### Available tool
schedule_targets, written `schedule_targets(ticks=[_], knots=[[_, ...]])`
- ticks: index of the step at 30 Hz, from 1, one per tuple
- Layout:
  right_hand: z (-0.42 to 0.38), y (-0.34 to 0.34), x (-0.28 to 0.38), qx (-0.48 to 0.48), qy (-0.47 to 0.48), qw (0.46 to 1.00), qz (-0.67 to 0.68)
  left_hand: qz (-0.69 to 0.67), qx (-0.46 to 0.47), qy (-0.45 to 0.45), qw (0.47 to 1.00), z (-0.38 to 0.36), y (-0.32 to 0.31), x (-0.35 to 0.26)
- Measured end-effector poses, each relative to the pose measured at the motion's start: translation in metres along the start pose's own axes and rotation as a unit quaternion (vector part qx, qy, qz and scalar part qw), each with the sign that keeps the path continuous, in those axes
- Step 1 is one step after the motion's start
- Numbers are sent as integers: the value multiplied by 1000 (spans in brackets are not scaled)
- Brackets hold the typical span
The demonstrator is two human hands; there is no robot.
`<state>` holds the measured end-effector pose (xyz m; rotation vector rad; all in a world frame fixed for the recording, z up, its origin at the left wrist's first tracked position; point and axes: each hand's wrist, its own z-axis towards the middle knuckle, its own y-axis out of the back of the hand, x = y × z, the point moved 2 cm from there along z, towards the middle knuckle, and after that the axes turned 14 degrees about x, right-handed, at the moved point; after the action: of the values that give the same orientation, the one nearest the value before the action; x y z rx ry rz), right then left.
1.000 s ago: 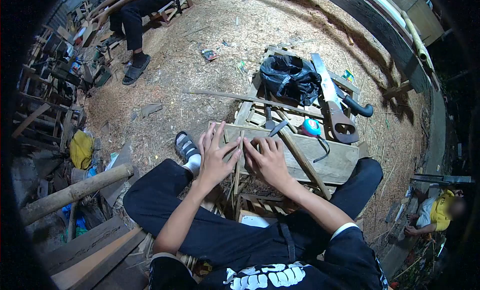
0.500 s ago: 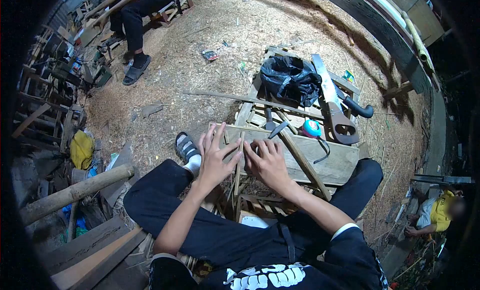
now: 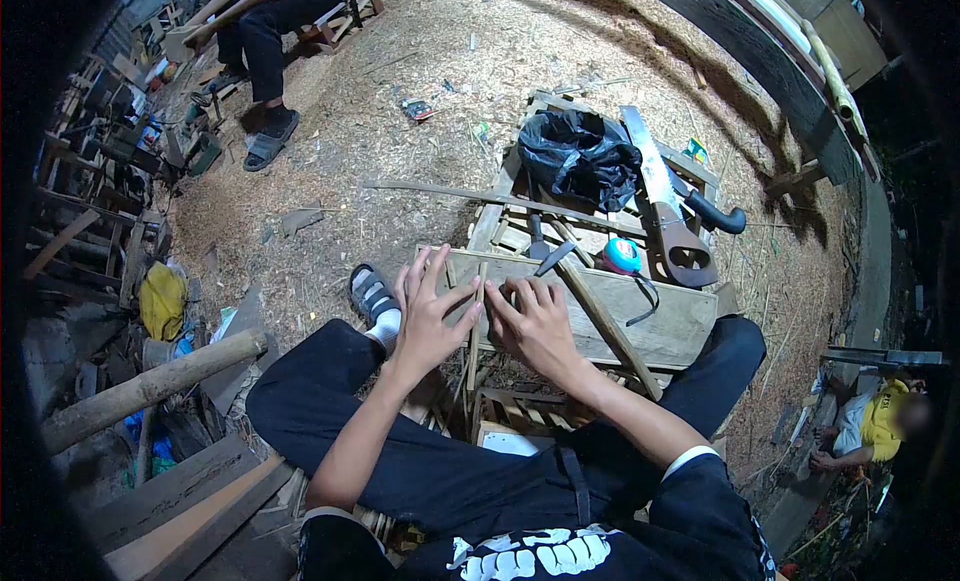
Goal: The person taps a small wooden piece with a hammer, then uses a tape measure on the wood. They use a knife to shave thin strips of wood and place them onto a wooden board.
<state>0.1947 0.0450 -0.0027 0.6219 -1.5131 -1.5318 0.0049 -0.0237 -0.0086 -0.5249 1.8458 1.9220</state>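
A narrow wooden strip point(image 3: 474, 353) lies across a wooden board point(image 3: 665, 326) between my hands, its lower end reaching past the board's near edge. My left hand point(image 3: 432, 309) has its fingers spread over the board's left end, with thumb and index finger touching the strip. At the strip's right side is my right hand point(image 3: 537, 321), its fingers bent and drawn together; what they hold, if anything, is hidden. Beside it lies a hammer-like tool point(image 3: 610, 326) with a dark head and long wooden handle, slanting over the board.
Beyond the board, a slatted wooden stand point(image 3: 487, 226) bears a black plastic bag point(image 3: 580, 161), a handsaw point(image 3: 668, 206) and a blue tape measure point(image 3: 622, 255). A bamboo pole point(image 3: 150, 389) juts in at left. One person point(image 3: 265, 56) sits far left, another point(image 3: 870, 426) right.
My hands and the strip stay almost in place. The seated person's hands at the upper left have shifted slightly.
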Motion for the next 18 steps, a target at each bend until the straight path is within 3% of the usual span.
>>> schedule_targets(ticks=[18], knots=[[-2,0,-1,-4,14,1000,-2,-13,7,-6,1000,-3,2,2]])
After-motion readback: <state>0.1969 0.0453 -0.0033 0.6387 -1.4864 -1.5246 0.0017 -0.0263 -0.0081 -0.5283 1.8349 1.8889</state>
